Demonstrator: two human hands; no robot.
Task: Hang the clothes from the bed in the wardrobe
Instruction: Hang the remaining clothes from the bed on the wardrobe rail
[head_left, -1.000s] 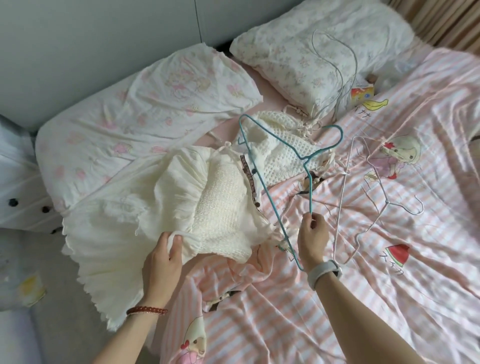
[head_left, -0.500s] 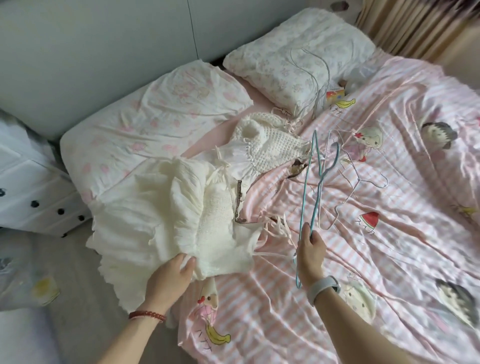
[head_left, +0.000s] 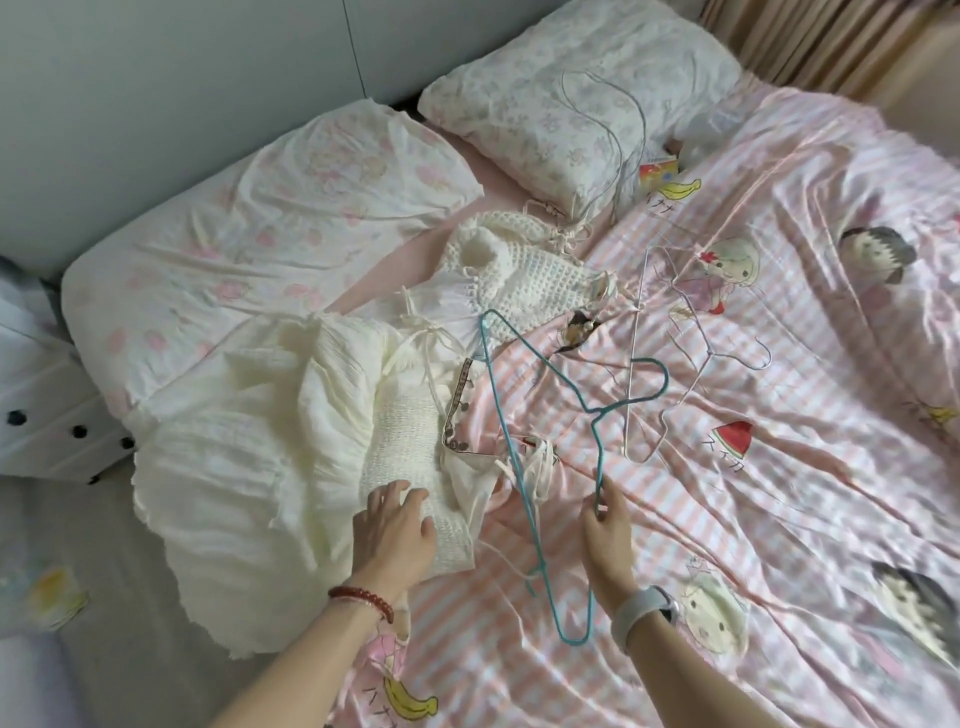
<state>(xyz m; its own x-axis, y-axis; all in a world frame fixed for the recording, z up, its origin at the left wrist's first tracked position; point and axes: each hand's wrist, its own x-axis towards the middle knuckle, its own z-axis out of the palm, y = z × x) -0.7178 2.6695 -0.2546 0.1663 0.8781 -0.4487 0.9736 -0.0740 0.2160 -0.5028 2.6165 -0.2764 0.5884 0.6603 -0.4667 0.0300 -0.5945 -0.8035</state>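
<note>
The right hand (head_left: 605, 525) pinched one teal wire hanger (head_left: 524, 457); the left hand (head_left: 395, 525) lay flat on one cream dress (head_left: 270, 447); beyond them lay one white hanger (head_left: 636, 332).

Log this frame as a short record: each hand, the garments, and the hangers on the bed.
left hand: resting on the cream dress, fingers fairly straight
right hand: pinching the teal wire hanger
crochet top: lying beyond the dress, near the pillows
white wire hanger: loose on the striped pink sheet
progress: nothing on a hanger yet

Left hand (head_left: 396, 525) covers part of the cream dress (head_left: 270, 441), perhaps its waistband.
</note>
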